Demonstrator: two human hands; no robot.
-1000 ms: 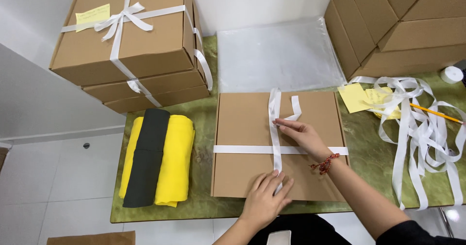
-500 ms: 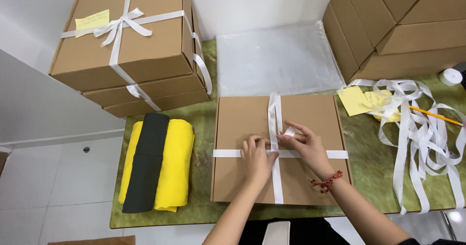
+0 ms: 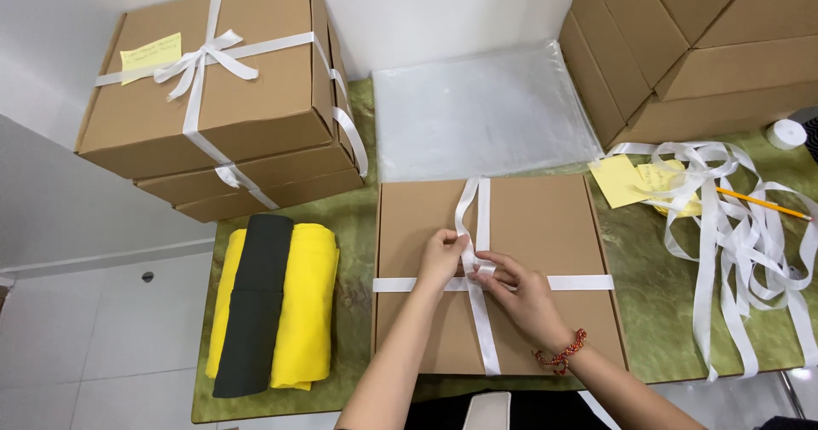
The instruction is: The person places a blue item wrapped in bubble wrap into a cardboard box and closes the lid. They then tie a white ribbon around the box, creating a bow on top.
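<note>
A flat brown cardboard box [image 3: 545, 225] lies on the green mat in front of me, wrapped crosswise with white ribbon [image 3: 579, 282]. Both hands meet at the crossing in the box's middle. My left hand [image 3: 440, 257] pinches a loop of the ribbon at the crossing. My right hand [image 3: 521, 295], with a red bead bracelet at the wrist, grips the ribbon just right of it. The ribbon's two ends run up toward the box's far edge.
Stacked ribbon-tied boxes [image 3: 213, 98] with a yellow note stand at the back left. Folded yellow and black cloth [image 3: 273, 311] lies left of the box. A clear plastic bag [image 3: 477, 115] lies behind it. Loose ribbons [image 3: 733, 225], yellow notes, a pencil and stacked boxes [image 3: 699, 38] are at right.
My left hand moved up from the box's near edge to the ribbon crossing. Both hands now work the ribbon together there, forming a loop.
</note>
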